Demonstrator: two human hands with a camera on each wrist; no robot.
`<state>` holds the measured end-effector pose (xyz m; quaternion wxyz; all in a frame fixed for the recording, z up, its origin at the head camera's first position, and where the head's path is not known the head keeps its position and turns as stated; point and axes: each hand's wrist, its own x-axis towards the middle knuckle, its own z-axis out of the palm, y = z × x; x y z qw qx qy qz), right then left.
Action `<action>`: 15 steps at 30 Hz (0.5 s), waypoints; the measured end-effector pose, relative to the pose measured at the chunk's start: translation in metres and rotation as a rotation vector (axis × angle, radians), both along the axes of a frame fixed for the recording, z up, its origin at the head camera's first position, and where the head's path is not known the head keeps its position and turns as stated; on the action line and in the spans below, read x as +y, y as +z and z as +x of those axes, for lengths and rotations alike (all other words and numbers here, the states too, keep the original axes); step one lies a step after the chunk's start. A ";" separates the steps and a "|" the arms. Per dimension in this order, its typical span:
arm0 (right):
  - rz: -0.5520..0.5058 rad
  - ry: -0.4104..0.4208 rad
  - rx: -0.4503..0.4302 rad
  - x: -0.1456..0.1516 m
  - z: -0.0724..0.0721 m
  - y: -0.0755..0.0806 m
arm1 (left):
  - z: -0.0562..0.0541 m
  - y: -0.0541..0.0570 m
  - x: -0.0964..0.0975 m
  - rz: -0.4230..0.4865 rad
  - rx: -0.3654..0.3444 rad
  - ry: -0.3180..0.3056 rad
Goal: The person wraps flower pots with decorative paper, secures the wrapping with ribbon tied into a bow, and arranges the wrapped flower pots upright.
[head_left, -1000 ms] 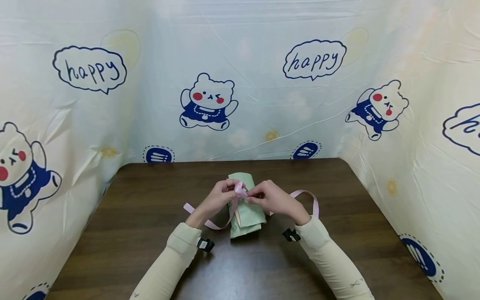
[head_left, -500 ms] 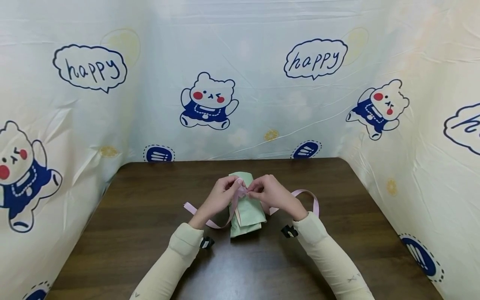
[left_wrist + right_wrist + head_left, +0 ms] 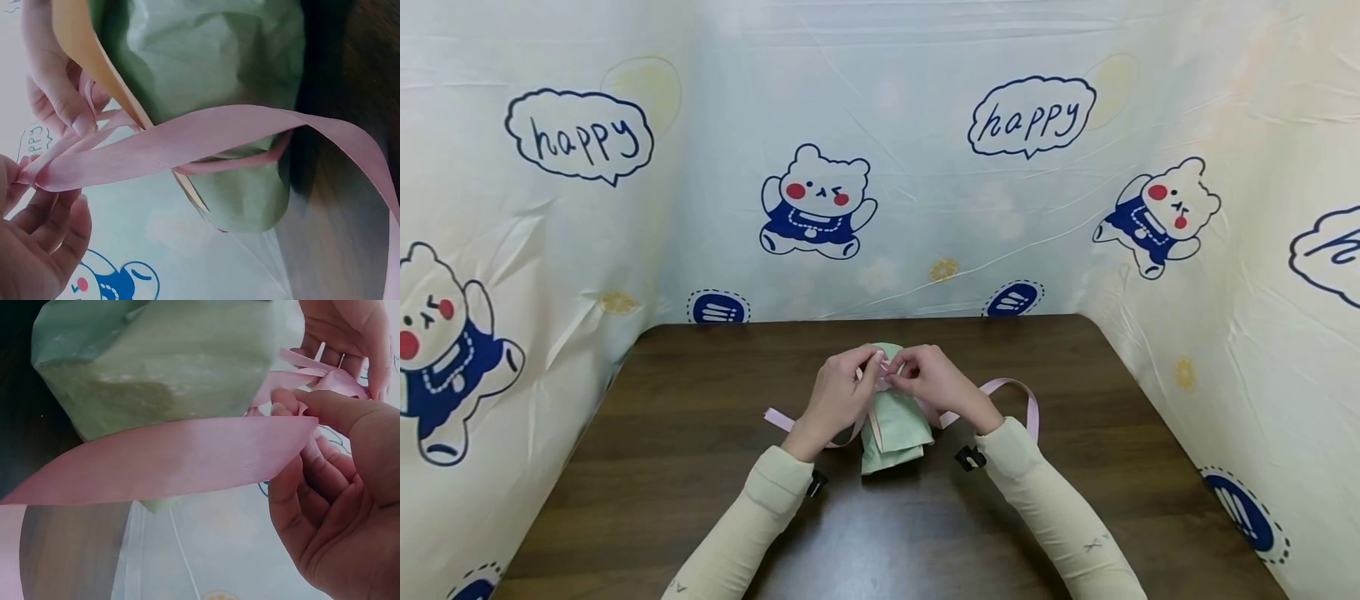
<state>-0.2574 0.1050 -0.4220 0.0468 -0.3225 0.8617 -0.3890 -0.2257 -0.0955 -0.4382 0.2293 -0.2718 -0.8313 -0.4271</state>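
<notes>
A pale green paper package [image 3: 901, 425] with a peach-coloured inner edge lies lengthwise on the table. Pink ribbon [image 3: 162, 147] runs around its far part and up to both hands. Over that end, my left hand [image 3: 841, 390] pinches the ribbon between thumb and fingers, where the left wrist view shows it gathered. Close beside it, my right hand [image 3: 936, 382] pinches another stretch of ribbon [image 3: 187, 456] at its fingertips. In the head view the hands largely hide the crossing of the ribbon. The fingertips of both hands are nearly together.
One ribbon tail [image 3: 778, 419] lies on the dark wooden table [image 3: 685, 467] to the left; a longer looped tail [image 3: 1032, 408] arches at the right, beside the right forearm. A printed curtain [image 3: 910, 217] with bears encloses the table's back and sides.
Both hands have shifted slightly forward, and the left has turned inward over the ribbon. The pink loop seen between the fingers earlier is now mostly covered. The package stays in place.
</notes>
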 end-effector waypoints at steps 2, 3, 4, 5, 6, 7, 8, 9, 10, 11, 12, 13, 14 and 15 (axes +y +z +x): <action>0.004 -0.028 0.009 -0.001 0.000 -0.001 | 0.000 -0.001 -0.001 -0.016 0.038 0.028; 0.010 -0.044 0.015 -0.001 0.000 -0.003 | 0.000 -0.002 -0.001 -0.019 0.047 0.038; 0.016 -0.062 0.021 -0.002 -0.001 -0.004 | 0.000 -0.003 -0.002 -0.017 0.050 0.042; 0.024 -0.080 0.030 -0.002 -0.001 -0.005 | 0.000 -0.004 -0.002 -0.012 0.046 0.044; 0.033 -0.096 0.038 -0.003 -0.001 -0.006 | 0.000 -0.004 -0.003 -0.008 0.038 0.045; 0.043 -0.111 0.046 -0.003 -0.001 -0.008 | 0.000 -0.004 -0.003 -0.001 0.026 0.043; 0.052 -0.124 0.053 -0.004 -0.002 -0.009 | 0.000 -0.005 -0.003 0.005 0.014 0.041; 0.057 -0.132 0.058 -0.004 -0.002 -0.010 | 0.000 -0.006 -0.004 0.010 0.003 0.039; 0.059 -0.137 0.061 -0.005 -0.002 -0.011 | 0.000 -0.006 -0.004 0.018 -0.007 0.035; 0.062 -0.137 0.064 -0.005 -0.002 -0.012 | -0.001 -0.006 -0.004 0.025 -0.017 0.031; 0.062 -0.137 0.065 -0.006 -0.003 -0.012 | -0.001 -0.006 -0.004 0.032 -0.026 0.027; 0.058 -0.134 0.063 -0.006 -0.003 -0.013 | -0.001 -0.007 -0.004 0.040 -0.034 0.021; 0.051 -0.129 0.061 -0.006 -0.002 -0.013 | -0.002 -0.007 -0.004 0.047 -0.039 0.018; 0.045 -0.123 0.058 -0.006 -0.002 -0.013 | -0.002 -0.007 -0.004 0.056 -0.047 0.013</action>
